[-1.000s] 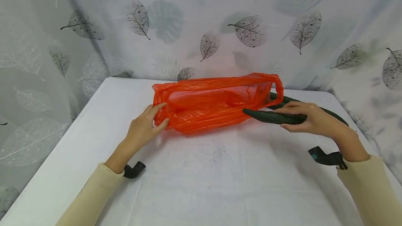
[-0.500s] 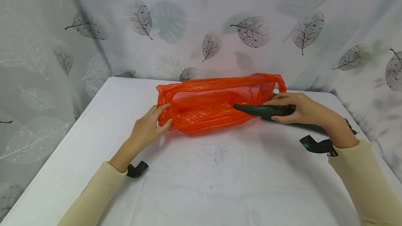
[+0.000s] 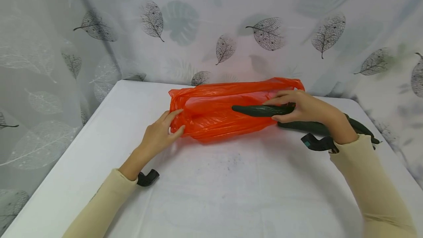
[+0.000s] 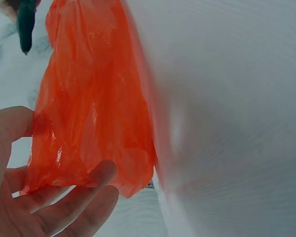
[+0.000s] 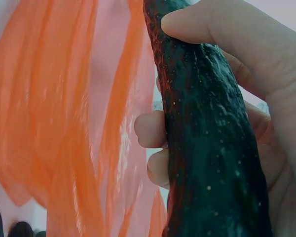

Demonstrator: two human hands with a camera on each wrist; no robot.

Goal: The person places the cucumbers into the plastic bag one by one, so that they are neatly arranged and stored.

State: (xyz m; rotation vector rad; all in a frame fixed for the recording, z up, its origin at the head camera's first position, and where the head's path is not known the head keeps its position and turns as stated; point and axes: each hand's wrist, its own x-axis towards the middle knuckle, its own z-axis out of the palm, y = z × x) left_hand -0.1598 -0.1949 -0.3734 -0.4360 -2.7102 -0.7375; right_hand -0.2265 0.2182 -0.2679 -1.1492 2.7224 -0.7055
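Observation:
An orange-red plastic bag (image 3: 228,120) lies on its side on the white table, its wide mouth spread. My left hand (image 3: 160,133) holds the bag's left end; in the left wrist view its thumb and fingers (image 4: 81,207) are around the thin plastic. Over the right part of the bag's mouth, my right hand (image 3: 297,107) grips a dark green cucumber (image 3: 257,110), tip pointing left. Seen from the right wrist, the thumb lies along one side of the bumpy cucumber (image 5: 207,133) and fingertips show on the other.
More cucumbers (image 3: 305,127) lie on the table under and behind my right forearm, partly hidden. White cloth covers the table (image 3: 211,194). A leaf-patterned curtain (image 3: 205,21) hangs along the back and sides. Black camera mounts (image 3: 318,142) sit at both wrists.
My right hand has carried the cucumber leftward, from the bag's right edge to over its mouth. My left hand has stayed at the bag's left end. The view has shifted slightly.

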